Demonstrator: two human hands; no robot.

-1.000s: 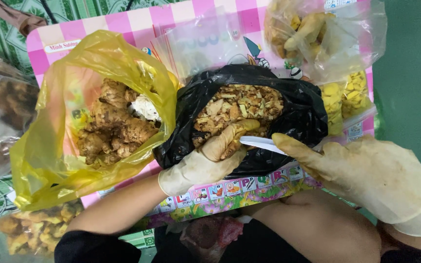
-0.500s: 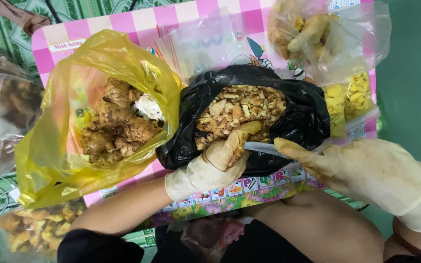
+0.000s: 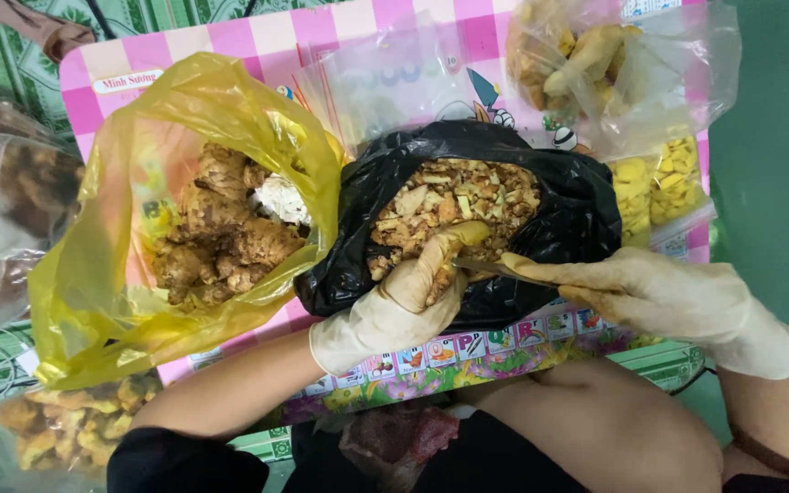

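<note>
My left hand [image 3: 404,297], in a stained pale glove, grips a knobbly piece of ginger root [image 3: 440,274] over the open black bag [image 3: 577,219]. That bag is full of brown ginger peelings [image 3: 454,201]. My right hand [image 3: 659,297], gloved too, holds a small knife [image 3: 490,267] whose blade touches the root in my left hand. Left of the black bag, an open yellow bag [image 3: 111,274] holds several unpeeled ginger roots [image 3: 216,228].
A pink checked board [image 3: 257,36] lies under the bags. A clear bag of peeled ginger [image 3: 595,55] sits at the upper right, with yellow slices [image 3: 655,183] below it. More bags of ginger lie at the far left [image 3: 11,201] and lower left [image 3: 75,424].
My left hand has turned the root and brought it closer to the knife. My right hand has slid the blade left against the root.
</note>
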